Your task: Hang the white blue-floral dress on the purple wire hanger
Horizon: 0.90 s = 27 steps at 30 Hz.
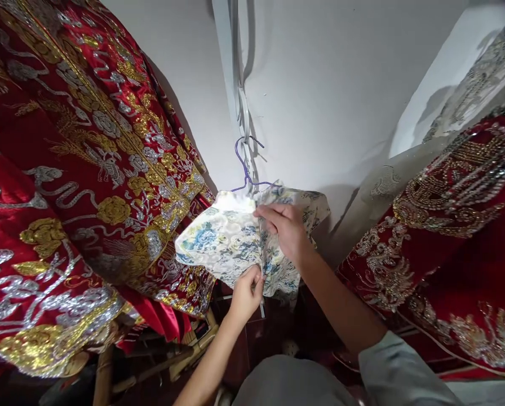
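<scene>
A white blouse [210,237] with blue and yellow flowers hangs on a purple wire hanger [244,175]. Its front edges run down the middle, from the pale collar to the hem. Low on this line, my left hand [247,288] is closed, its fingers pinching the cloth edge. Just under the collar, my right hand [287,225] has thumb and forefinger pressed together at the same front edge. Any fastener between the fingers is too small to make out. The right half of the blouse is shaded and partly behind my right hand.
Several pale linked straps [243,107] against the white wall [341,84] bear the hanger. A red robe [79,152] with gold and silver embroidery hangs close on the left. Red beaded garments [455,225] stand on the right. Bamboo-like poles [151,369] lie below left.
</scene>
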Each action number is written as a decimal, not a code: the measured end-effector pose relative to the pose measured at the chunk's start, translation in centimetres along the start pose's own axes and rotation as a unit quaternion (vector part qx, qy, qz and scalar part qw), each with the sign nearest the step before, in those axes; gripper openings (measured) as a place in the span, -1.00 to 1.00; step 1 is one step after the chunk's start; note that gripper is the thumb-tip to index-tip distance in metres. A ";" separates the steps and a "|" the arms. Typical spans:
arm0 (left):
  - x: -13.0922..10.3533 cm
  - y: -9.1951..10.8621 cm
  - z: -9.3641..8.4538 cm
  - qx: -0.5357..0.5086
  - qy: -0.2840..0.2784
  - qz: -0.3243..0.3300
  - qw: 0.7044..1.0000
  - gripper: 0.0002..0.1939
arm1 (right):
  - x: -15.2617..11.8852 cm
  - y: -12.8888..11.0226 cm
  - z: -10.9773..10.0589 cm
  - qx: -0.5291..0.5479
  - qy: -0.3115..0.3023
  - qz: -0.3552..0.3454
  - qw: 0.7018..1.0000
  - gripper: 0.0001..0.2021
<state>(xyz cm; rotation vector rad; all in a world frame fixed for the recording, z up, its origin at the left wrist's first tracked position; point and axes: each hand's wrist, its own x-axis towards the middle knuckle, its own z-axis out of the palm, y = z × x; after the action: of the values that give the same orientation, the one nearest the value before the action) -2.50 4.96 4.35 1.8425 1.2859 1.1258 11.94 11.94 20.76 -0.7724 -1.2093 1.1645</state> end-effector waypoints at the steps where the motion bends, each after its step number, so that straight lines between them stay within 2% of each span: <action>1: 0.0 -0.5 -0.3 0.005 -0.014 0.000 1.000 -0.73 | 0.5 -0.6 0.1 -0.008 -0.011 -0.009 1.000 -0.72; 4: 0.1 -1.1 -1.8 0.018 -0.032 -0.004 0.999 -0.72 | 0.8 -1.4 0.2 -0.037 -0.059 -0.028 0.997 -0.73; 6: 0.8 -0.2 -3.1 0.018 -0.002 0.021 1.000 -0.81 | 0.5 -1.2 0.3 -0.046 -0.087 -0.018 0.995 -0.76; 8: 2.0 2.0 -4.5 0.012 0.073 0.075 0.994 -0.86 | 0.1 -0.8 0.5 -0.047 -0.096 -0.007 0.994 -0.77; 10: 3.9 5.0 -6.0 0.010 0.169 0.136 0.976 -0.76 | -0.2 -0.5 0.5 -0.056 -0.100 -0.006 0.993 -0.75; 12: 5.9 8.0 -7.4 0.040 0.224 0.182 0.957 -0.67 | -0.4 -0.5 0.5 -0.071 -0.108 -0.016 0.992 -0.73; 13: 6.9 9.3 -8.0 0.066 0.216 0.193 0.955 -0.64 | -0.4 -0.6 0.4 -0.079 -0.109 -0.023 0.991 -0.72; 16: 8.9 12.0 -8.9 0.119 0.163 0.223 0.954 -0.77 | -0.3 -0.4 0.0 -0.090 -0.089 -0.059 0.990 -0.70; 19: 9.8 12.8 -8.6 0.163 0.124 0.239 0.949 -0.83 | -0.3 0.6 -0.6 -0.081 -0.056 -0.072 0.992 -0.69; 22: 9.9 13.0 -8.2 0.221 0.088 0.212 0.948 -0.83 | -0.7 1.3 -0.8 -0.066 -0.042 -0.049 0.996 -0.70; 25: 9.6 14.0 -8.3 0.244 0.096 0.213 0.941 -0.84 | -1.2 0.8 -0.6 -0.078 -0.045 -0.055 0.994 -0.70; 27: 9.2 15.1 -8.8 0.237 0.131 0.240 0.932 -0.87 | -1.3 0.4 -0.3 -0.093 -0.047 -0.074 0.992 -0.72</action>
<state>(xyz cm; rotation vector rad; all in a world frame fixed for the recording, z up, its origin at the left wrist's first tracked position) -2.60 8.72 23.76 2.5341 1.3812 1.4465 12.15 10.82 19.90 -0.7591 -1.4442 0.9844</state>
